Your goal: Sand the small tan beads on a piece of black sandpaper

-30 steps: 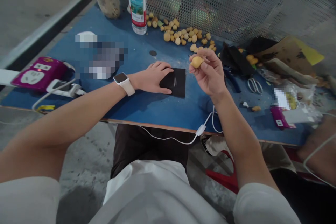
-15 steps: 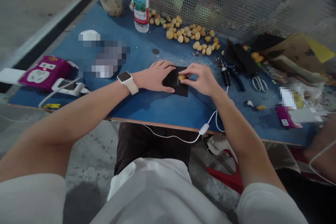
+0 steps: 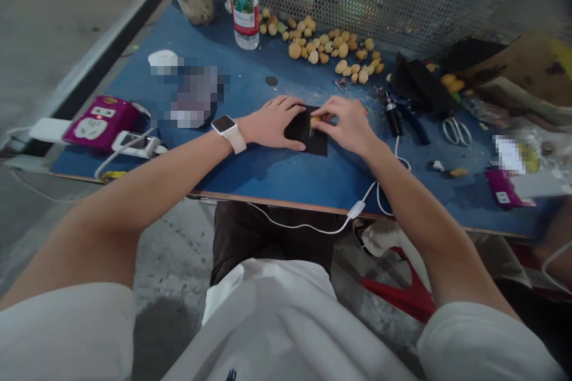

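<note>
On the blue tabletop lies a black sheet of sandpaper (image 3: 318, 144) with a pale streak on it. My left hand (image 3: 277, 123) rests flat on the sheet's left part, fingers and thumb spread, pressing it down. Between the thumb and fingertips of my right hand (image 3: 348, 124) is a small gourd (image 3: 316, 121), yellowish and mostly covered by the fingers. It is held against or just over the streak; exact contact cannot be seen. Several similar small gourds (image 3: 313, 57) lie in a loose pile behind my hands.
A water bottle (image 3: 245, 9) stands at the back left. Purple power strips (image 3: 100, 122) sit at the far left and right. A corded rotary tool (image 3: 394, 118), pliers (image 3: 415, 124) and scissors (image 3: 456, 132) lie right of my hands. A white cable (image 3: 308, 227) hangs over the table's front edge.
The whole view has shifted slightly, so the scene sits further right and a little higher. My right hand still pinches the small gourd at the streak; my left hand stays on the sheet.
</note>
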A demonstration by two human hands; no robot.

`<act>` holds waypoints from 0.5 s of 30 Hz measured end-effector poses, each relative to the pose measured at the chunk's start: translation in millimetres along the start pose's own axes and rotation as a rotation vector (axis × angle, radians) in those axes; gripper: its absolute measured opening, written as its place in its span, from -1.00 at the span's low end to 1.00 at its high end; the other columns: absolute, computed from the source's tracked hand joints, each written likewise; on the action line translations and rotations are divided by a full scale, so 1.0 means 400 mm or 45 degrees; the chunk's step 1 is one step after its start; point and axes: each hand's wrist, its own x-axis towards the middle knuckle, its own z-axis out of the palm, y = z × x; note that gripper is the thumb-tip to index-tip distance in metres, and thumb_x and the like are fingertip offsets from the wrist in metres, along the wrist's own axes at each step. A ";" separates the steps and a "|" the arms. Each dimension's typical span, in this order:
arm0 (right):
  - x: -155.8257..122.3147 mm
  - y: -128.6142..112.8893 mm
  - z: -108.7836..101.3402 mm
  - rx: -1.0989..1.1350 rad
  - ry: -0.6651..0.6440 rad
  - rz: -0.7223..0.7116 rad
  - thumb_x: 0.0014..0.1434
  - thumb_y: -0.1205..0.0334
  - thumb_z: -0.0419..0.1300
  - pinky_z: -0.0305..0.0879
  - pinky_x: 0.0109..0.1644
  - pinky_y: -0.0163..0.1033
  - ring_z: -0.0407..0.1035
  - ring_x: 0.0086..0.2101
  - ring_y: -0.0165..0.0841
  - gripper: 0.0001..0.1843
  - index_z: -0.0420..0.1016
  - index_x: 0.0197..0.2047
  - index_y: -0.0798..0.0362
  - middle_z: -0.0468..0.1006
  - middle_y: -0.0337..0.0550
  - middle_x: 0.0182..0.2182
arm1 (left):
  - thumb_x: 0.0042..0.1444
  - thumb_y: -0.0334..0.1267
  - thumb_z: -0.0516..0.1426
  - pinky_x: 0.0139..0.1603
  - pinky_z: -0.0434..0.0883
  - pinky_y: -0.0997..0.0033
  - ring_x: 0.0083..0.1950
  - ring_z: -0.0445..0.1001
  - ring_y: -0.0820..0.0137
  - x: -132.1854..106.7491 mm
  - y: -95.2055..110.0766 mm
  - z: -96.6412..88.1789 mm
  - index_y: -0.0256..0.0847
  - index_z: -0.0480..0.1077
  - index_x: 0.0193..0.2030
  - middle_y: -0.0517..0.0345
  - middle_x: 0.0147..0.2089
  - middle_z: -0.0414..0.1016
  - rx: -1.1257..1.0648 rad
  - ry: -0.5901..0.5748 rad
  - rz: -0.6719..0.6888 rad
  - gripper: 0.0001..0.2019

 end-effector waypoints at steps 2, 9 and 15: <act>-0.002 0.001 0.002 0.032 -0.036 -0.028 0.57 -0.02 0.58 0.67 0.21 0.31 0.67 -0.09 0.03 -0.77 0.97 0.15 -0.14 0.80 0.03 0.02 | 0.39 0.74 0.26 1.00 0.08 -0.63 0.96 0.12 -0.60 0.002 -0.004 0.002 -0.16 0.27 0.94 -0.44 0.99 0.21 -0.003 0.008 0.008 0.29; 0.012 0.009 0.007 0.074 -0.004 -0.041 0.56 -0.06 0.59 0.70 0.18 0.27 0.67 -0.11 0.00 -0.77 0.95 0.08 -0.13 0.84 0.02 0.01 | 0.34 0.80 0.24 0.99 0.12 -0.63 0.95 0.14 -0.58 0.003 -0.006 -0.004 -0.17 0.30 0.94 -0.44 0.98 0.24 0.006 0.004 0.016 0.34; 0.021 0.006 0.002 0.048 0.045 -0.007 0.59 -0.09 0.58 0.72 0.23 0.32 0.70 -0.10 0.02 -0.76 0.95 0.05 -0.12 0.87 0.07 0.03 | 0.33 0.79 0.26 0.99 0.11 -0.64 0.95 0.13 -0.59 0.002 -0.007 -0.007 -0.19 0.32 0.92 -0.45 0.98 0.22 0.017 -0.021 0.022 0.34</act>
